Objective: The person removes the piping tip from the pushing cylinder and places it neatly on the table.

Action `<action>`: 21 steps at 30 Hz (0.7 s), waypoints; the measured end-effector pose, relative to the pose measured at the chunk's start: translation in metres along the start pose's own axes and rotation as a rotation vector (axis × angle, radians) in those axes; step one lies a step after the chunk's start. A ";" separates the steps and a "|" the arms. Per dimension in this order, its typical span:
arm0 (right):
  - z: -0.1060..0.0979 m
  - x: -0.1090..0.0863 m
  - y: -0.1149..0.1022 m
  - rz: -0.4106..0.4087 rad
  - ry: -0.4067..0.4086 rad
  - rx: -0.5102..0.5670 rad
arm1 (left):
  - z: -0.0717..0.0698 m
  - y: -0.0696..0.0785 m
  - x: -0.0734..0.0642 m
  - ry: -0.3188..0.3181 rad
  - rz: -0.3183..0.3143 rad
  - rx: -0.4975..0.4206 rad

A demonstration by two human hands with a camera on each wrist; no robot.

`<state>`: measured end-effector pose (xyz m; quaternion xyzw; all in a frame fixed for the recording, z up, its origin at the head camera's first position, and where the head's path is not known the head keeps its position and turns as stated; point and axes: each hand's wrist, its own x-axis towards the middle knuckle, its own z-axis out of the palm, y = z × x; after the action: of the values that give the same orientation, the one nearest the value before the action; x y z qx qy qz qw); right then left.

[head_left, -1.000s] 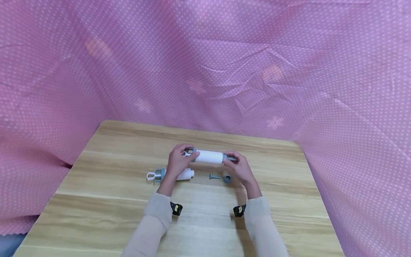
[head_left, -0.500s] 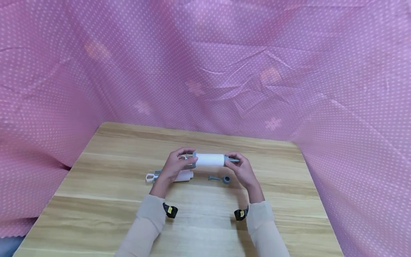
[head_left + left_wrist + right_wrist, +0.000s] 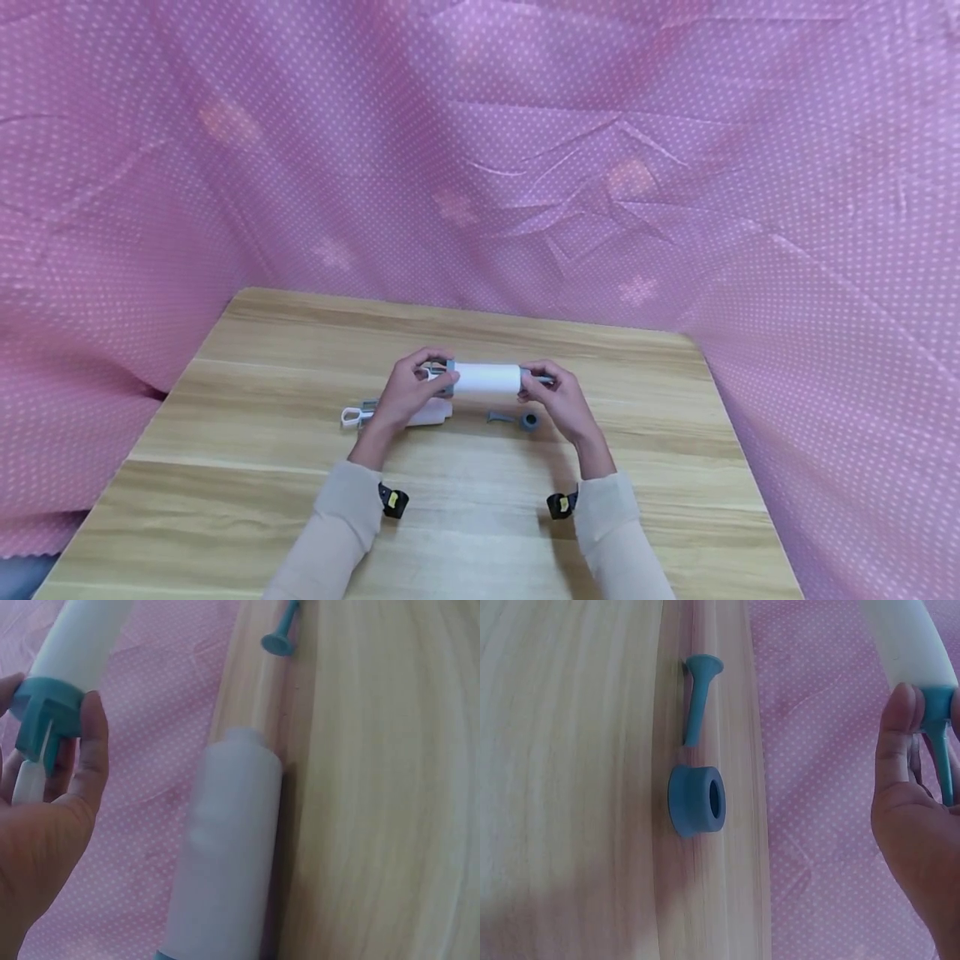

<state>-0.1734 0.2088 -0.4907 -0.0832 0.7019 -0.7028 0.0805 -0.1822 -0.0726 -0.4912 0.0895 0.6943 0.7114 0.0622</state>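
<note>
Above the table, both hands hold a piping syringe (image 3: 487,377) level, its white barrel between them. My left hand (image 3: 405,393) grips the teal collar (image 3: 58,701) at the plunger end, thumb and fingers around it; the plunger's white handle (image 3: 30,782) lies in that hand. At the other end, my right hand (image 3: 562,400) pinches the teal cap (image 3: 936,705), from which a slim teal nozzle (image 3: 943,765) sticks out. A second syringe (image 3: 229,847) lies on the table below my left wrist, partly hidden by it in the head view.
On the wooden table (image 3: 480,533) lie a loose teal nozzle (image 3: 697,697) and a teal ring cap (image 3: 697,799), just below the held syringe. A pink dotted cloth (image 3: 480,167) hangs behind the table and along its sides.
Over the second, the held syringe has come slightly lower and nearer. My left forearm has shifted left, covering more of the second syringe. Both hands keep their hold.
</note>
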 end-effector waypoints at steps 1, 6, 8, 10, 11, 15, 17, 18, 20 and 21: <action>0.000 0.000 0.000 -0.014 0.005 -0.011 | 0.001 -0.001 0.000 0.009 0.005 0.011; 0.000 -0.003 0.000 -0.086 0.006 -0.107 | 0.000 -0.002 -0.002 0.026 0.005 0.009; 0.000 -0.003 -0.001 -0.108 0.004 -0.144 | -0.001 -0.001 -0.002 0.021 0.005 0.000; 0.000 -0.004 -0.003 -0.119 0.001 -0.147 | -0.002 0.000 -0.003 0.014 0.014 -0.015; 0.000 -0.004 -0.004 -0.119 0.003 -0.131 | -0.003 0.001 -0.003 0.008 0.018 -0.025; 0.002 -0.003 -0.005 -0.102 0.032 -0.036 | -0.002 0.002 -0.003 0.021 0.057 0.034; 0.003 -0.002 -0.004 -0.090 0.054 -0.004 | -0.002 0.002 -0.003 0.034 0.066 0.074; 0.002 -0.002 -0.004 -0.081 0.060 0.003 | -0.002 0.001 -0.004 0.042 0.071 0.092; 0.002 -0.003 -0.002 -0.060 0.060 0.015 | -0.001 0.001 -0.005 0.056 0.070 0.095; 0.001 -0.004 -0.001 -0.050 0.054 0.018 | -0.001 0.000 -0.006 0.061 0.068 0.096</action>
<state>-0.1697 0.2086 -0.4893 -0.0808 0.6952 -0.7128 0.0449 -0.1768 -0.0746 -0.4913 0.0940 0.7258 0.6814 0.0125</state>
